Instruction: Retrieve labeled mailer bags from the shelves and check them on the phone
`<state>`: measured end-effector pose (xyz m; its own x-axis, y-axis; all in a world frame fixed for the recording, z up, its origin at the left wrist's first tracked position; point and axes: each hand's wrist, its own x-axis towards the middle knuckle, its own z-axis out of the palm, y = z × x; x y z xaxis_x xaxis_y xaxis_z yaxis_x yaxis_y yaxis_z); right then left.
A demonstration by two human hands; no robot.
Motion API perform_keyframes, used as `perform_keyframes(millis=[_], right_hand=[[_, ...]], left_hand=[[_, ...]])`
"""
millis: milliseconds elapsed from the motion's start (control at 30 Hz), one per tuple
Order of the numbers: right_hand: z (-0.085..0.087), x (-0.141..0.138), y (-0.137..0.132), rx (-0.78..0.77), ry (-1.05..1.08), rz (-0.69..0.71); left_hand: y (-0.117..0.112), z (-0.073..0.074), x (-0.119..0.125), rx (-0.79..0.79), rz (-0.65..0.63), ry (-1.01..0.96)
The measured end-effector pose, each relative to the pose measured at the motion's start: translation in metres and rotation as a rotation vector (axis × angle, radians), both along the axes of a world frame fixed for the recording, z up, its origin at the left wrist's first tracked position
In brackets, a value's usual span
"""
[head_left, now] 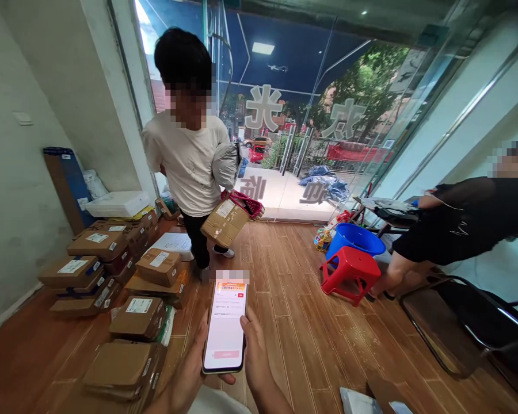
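A smartphone (224,336) with a lit, mostly white and pink screen is held upright in front of me at the lower middle. My left hand (197,344) wraps its left edge, and some fingertips show below the phone. My right hand (254,339) grips the right edge, with the thumb resting at the side of the screen. The fingers behind the phone are hidden. Just left of my hands lie stacked cardboard parcels (138,318) with white labels.
A person (190,161) stands ahead with a carton (225,221), a grey bag and a pink basket. At right, another person (466,213) leans over a surface. A red stool (351,270), blue bucket (358,237) and black chair (470,322) stand nearby. Glass doors (293,149) are behind.
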<state>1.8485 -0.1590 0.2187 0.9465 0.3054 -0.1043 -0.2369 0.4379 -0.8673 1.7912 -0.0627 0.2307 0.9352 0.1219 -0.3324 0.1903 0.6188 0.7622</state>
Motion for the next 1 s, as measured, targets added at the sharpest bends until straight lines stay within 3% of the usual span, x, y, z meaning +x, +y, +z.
perform_keyframes(millis=[167,367,433,600,800,1000], right_hand=[[-0.009,0.008,0.026,-0.018,0.018,0.083],[-0.020,0.002,0.039,-0.011,-0.049,0.302],[-0.021,0.004,0.040,-0.034,-0.028,0.362],[-0.009,0.019,0.050,-0.101,-0.096,0.667],[-0.001,0.009,0.077,-0.130,-0.165,1.081],[-0.016,-0.042,0.096,-0.046,-0.172,1.276]], left_hand=[[0.020,-0.009,-0.010,0.070,0.088,0.019],[0.025,-0.025,-0.009,-0.010,0.272,-0.030],[0.021,-0.029,-0.010,-0.009,0.377,-0.009],[0.004,-0.030,-0.023,-0.060,0.717,0.049],[-0.009,-0.020,-0.057,-0.004,1.073,0.098],[-0.014,-0.012,-0.111,-0.053,1.241,0.096]])
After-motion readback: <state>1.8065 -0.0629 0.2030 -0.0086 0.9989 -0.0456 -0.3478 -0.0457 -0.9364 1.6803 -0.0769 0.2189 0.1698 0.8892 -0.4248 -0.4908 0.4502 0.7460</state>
